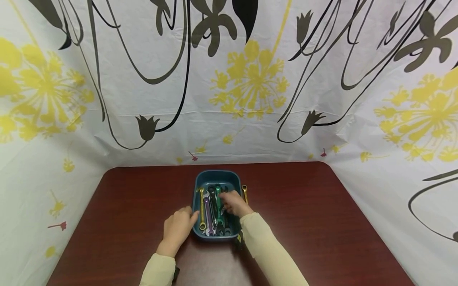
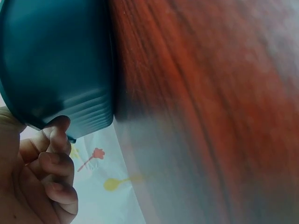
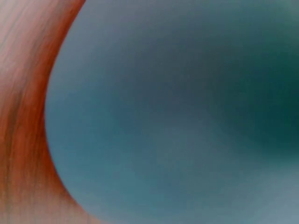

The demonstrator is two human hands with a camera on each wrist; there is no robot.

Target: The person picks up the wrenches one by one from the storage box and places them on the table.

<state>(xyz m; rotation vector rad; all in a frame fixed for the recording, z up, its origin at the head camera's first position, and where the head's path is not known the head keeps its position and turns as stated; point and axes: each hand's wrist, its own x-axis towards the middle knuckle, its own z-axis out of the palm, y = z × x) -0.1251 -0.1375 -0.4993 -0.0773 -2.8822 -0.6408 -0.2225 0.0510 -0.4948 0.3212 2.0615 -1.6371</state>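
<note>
While a teal bin (image 1: 216,177) sits near the far-center of a dark red table (image 1: 304,222), 2 hands work at it. Left hand (image 1: 177,229) rests against the bin's left outer wall, thumb on the rim, other fingers (image 2: 55,164) curled loosely, holding nothing. Right hand (image 1: 235,203) reaches inside the bin, onto a pile of wrenches (image 1: 213,212) in gold, purple, green & black; can't tell if it grips 1. Another gold wrench (image 1: 245,193) lies just outside the bin's right wall. Right wrist view is blurred.

Floral curtain (image 1: 229,79) behind dark-red table (image 1: 322,222)
</note>
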